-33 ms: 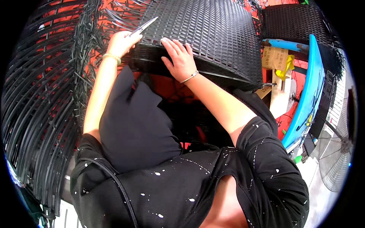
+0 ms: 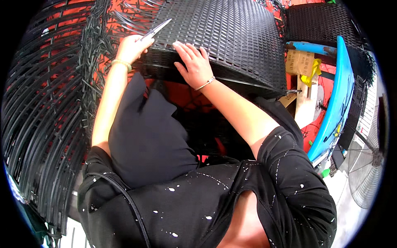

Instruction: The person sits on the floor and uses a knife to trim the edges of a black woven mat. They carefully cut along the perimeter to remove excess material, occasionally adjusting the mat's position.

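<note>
A black woven rattan panel (image 2: 225,39) slants across the upper middle, its strips plaited tightly. At its near left corner my left hand (image 2: 131,48) is closed on a pair of scissors (image 2: 155,31), whose silvery blades point up and right over the weave. The handles are mostly hidden in my fingers. Flat on the panel's near edge rests my right hand (image 2: 194,68), fingers stretched out and thumb apart, with nothing held. Loose, uncut-looking black strips (image 2: 132,20) fan out from the panel's left side, just beyond the scissors.
Curved black strips (image 2: 41,124) stand along the left, beside a pile of short strip scraps (image 2: 93,53). On the right are a blue curved board (image 2: 333,103), a cardboard box (image 2: 300,62), yellow ribbon (image 2: 312,72) and a fan (image 2: 366,169). Another woven piece (image 2: 318,22) lies behind.
</note>
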